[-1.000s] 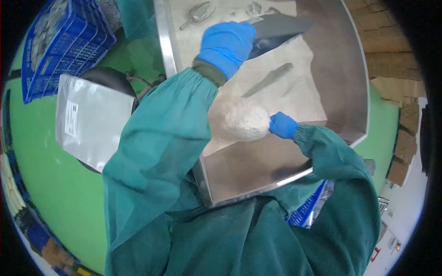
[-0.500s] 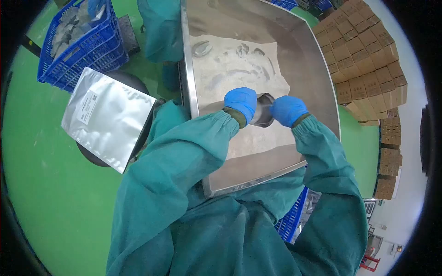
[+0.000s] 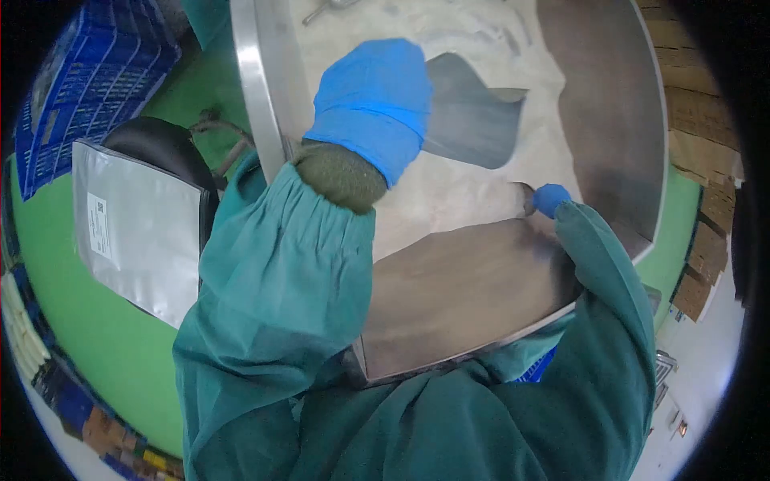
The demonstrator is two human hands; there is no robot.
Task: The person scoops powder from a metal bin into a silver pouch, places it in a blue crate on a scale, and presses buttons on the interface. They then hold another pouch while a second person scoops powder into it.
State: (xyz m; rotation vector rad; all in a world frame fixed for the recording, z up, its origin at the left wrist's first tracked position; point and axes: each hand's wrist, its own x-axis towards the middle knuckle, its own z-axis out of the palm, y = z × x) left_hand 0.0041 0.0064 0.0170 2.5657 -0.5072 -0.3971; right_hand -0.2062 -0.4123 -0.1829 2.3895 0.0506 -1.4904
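Note:
My left hand (image 3: 373, 104), in a blue glove, is raised close to the camera. Its fingers are closed on the edge of a grey, curved pouch-like piece (image 3: 473, 112), which hangs over off-white powder (image 3: 449, 196) in a metal tray (image 3: 609, 104). Lower down and to the right, my gloved right hand (image 3: 552, 199) is at the powder's edge. It is closed on a small greyish object (image 3: 525, 198), partly sunk in the powder and too small to name. A metal utensil (image 3: 321, 11) lies in the powder at the top.
A flat silver bag with a white label (image 3: 140, 228) rests on a black round stool (image 3: 156, 144) left of the tray. A blue crate (image 3: 96, 88) stands at the upper left. Stacked cardboard boxes (image 3: 702, 116) line the right. Green cloth shows beyond the tray's upper-left edge.
My hands have moved apart. The left has risen toward the camera with the grey piece; the right has let go of it and moved down to the powder. The view has shifted closer to the tray.

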